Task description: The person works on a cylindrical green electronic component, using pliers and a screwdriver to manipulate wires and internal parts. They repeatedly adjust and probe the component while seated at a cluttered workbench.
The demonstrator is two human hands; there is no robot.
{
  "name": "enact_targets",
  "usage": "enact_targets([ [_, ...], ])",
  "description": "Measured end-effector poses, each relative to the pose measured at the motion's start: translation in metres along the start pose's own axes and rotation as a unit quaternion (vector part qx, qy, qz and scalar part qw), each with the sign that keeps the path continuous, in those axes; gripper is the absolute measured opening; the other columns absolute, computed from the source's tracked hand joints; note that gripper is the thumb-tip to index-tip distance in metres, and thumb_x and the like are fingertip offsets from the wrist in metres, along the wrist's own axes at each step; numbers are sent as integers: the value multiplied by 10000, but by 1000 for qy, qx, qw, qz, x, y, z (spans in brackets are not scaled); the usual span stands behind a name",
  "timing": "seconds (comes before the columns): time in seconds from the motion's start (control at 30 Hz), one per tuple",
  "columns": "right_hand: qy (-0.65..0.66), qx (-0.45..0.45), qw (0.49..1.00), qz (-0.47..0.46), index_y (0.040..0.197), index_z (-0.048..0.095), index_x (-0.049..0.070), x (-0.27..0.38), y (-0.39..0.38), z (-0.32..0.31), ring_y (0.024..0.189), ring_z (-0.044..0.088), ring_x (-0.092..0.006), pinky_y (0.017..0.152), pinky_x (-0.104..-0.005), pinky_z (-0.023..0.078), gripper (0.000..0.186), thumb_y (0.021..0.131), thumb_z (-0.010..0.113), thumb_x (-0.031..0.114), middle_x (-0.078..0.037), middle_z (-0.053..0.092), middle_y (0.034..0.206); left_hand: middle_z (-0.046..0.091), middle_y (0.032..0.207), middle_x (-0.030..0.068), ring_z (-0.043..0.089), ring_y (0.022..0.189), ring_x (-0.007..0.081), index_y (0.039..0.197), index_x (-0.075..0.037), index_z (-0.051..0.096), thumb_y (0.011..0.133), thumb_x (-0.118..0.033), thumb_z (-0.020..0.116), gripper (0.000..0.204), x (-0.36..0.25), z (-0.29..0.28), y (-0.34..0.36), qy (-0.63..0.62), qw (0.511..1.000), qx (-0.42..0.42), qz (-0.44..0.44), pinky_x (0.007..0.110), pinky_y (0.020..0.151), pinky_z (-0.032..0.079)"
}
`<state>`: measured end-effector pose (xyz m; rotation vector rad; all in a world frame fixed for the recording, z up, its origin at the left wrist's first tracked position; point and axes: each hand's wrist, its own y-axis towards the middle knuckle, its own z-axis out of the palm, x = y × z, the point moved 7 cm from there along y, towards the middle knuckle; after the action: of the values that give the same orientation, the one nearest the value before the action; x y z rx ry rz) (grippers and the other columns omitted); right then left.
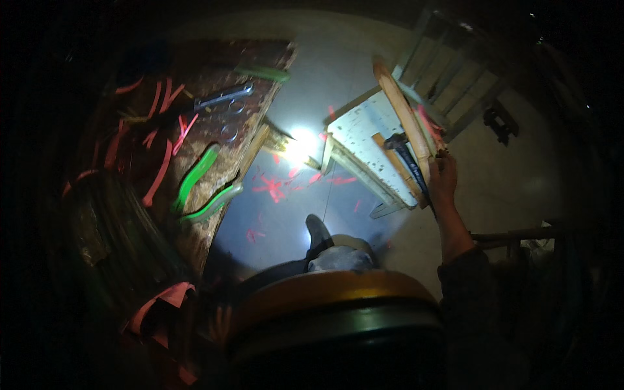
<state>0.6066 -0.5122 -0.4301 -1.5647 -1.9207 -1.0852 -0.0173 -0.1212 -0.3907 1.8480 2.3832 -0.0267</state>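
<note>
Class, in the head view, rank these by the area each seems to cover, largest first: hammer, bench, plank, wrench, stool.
1. Bench
2. Stool
3. Plank
Left unranked below these: hammer and wrench. They look too alike to separate, and the wrench's left end fades into the dark.

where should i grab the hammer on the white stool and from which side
Probably by the dark handle, coming from the near right: the hammer lies with its head toward the stool's far side, and the handle slants toward the near edge, close to the right hand.
</note>
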Motion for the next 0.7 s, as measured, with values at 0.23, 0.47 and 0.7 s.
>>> enact_targets([
  [0.23,-179,16,984,1,1284,666,-71,-7,14,-17,1137,660,-427,981,-494,537,456,1023,730,298,-250,651,1265,609,1547,213,592,1421,395,1480,-38,624,1061,-444,628,583,-2,2,-20,-20,996,-88,6,625,1129,492],
  [0.47,-197,129,969,80,1418,625,-4,-1,18,-3,1230,661,-413,1069,-490,521,468,1049,704,273,-247,637,1392,525,1555,321,413,1507,568,1410,-16,628,925,-397,740,627,22,45,-29,-132,991,-7,14,763,1148,389],
  [0.7,-149,160,970,-105,1418,627,11,166,32,27,1205,664,-420,1076,-501,520,454,1033,727,230,-237,639,1355,537,1579,272,425,1532,506,1393,9,642,887,-388,761,654,0,-6,-10,-80,990,102,-45,775,1170,340],
])
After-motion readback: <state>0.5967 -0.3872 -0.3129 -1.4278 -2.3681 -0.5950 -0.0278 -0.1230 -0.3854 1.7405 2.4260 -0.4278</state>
